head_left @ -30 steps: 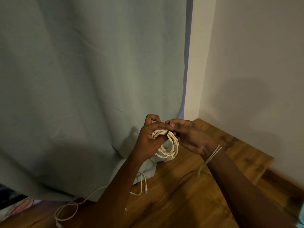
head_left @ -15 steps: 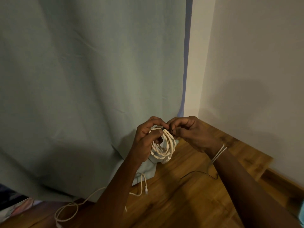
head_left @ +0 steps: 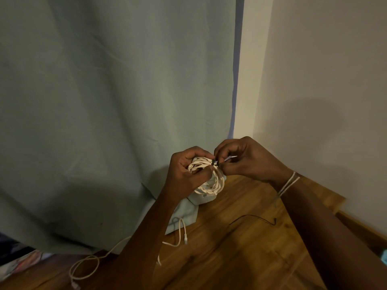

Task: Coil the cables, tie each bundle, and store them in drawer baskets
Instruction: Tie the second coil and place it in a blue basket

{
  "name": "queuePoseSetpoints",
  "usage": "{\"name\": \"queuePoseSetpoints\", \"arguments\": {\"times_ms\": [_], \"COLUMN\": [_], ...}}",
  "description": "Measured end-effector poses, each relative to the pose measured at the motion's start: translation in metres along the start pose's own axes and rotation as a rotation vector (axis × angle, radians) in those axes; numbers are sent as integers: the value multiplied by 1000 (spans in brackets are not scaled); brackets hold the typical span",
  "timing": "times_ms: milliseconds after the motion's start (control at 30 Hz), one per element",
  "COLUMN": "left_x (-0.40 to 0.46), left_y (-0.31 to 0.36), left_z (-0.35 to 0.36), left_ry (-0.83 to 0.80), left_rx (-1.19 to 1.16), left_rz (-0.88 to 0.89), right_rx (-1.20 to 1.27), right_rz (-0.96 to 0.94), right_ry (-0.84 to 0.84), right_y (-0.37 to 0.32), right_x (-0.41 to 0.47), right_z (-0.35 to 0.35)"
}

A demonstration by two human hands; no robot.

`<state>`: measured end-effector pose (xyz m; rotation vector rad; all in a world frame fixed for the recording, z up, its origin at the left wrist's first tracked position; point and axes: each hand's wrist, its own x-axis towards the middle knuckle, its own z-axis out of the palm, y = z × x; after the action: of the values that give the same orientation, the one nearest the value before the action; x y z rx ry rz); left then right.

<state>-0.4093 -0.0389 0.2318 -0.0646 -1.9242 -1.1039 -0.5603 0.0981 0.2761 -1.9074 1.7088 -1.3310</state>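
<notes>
Both hands have drawn closer together over the last second, the right one now curled in at the top of the coil where earlier its fingers were spread beside it, and the bundle sits a little lower in the left palm. Behind everything hangs a large pale green curtain (head_left: 109,114), filling the left and centre of the view, with a plain white wall (head_left: 326,84) to its right. Below them runs the wooden floor (head_left: 240,252), brown and planked, where the curtain's hem bunches up just under the hands. On that floor a loose white cable (head_left: 88,266) loops at the lower left, its plug end (head_left: 185,239) lying near the curtain hem, and a thin black wire (head_left: 253,217) lies well apart to the right. The left hand (head_left: 184,174) grips the coiled white cable (head_left: 211,178), fingers curled round the upper part of the bundle while the lower loops hang free above the floor. The right hand (head_left: 247,160) is closed in a pinch on a small black tie (head_left: 214,162) at the top of the coil, thumb and fingertips pressed together there, touching the left hand's fingers. A thin white string bracelet (head_left: 290,183) circles the right wrist
</notes>
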Motion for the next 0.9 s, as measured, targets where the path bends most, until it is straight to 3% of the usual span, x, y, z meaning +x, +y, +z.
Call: {"name": "queuePoseSetpoints", "arguments": {"times_ms": [200,900], "left_x": [2,12], "left_y": [3,-2], "left_z": [1,6], "left_ry": [-18,-44], "left_rx": [9,133], "left_rz": [68,114], "right_rx": [-106,-158], "right_rz": [5,-20], "right_ry": [84,54], "right_y": [-7,-8], "right_x": [-2,-6], "right_z": [0,-17]}}
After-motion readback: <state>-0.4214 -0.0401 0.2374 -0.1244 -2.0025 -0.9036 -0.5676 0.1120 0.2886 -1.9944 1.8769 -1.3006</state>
